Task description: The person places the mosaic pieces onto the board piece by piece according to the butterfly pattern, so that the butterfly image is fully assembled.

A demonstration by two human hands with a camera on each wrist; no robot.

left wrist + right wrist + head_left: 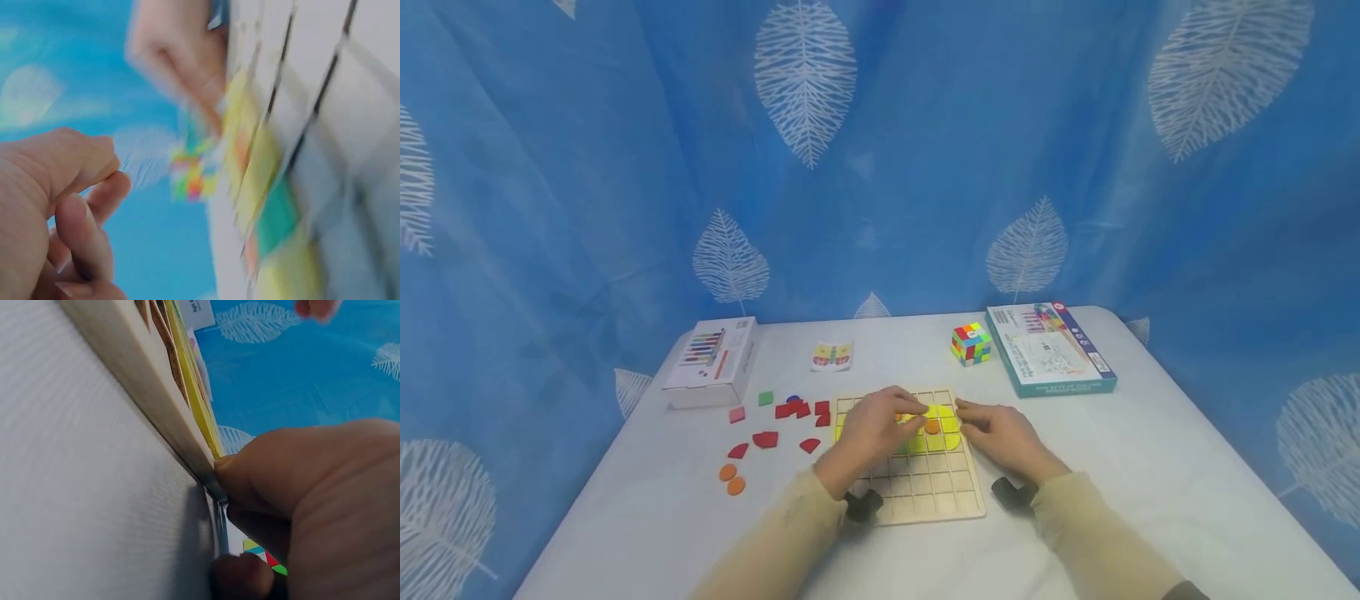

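A wooden grid board (934,483) lies on the table with yellow, orange and green flat pieces (953,423) in its upper rows. Over these rows hovers my left hand (880,425), its fingers loosely bent. The left wrist view has a gap between thumb and forefinger, with nothing visible in it. At the board's upper right edge, my right hand (1003,437) holds the rim between thumb and finger. Close up in the right wrist view, the thumb (250,469) meets the board's wooden side (175,422). Part of the filled rows is hidden behind the left hand.
Left of the board lie red pieces (765,439), orange discs (736,485), a green square (765,398) and a pink piece (737,414). Behind are a white box (711,367), a butterfly pattern card (832,357), a puzzle cube (971,344) and a flat teal-edged box (1052,350).
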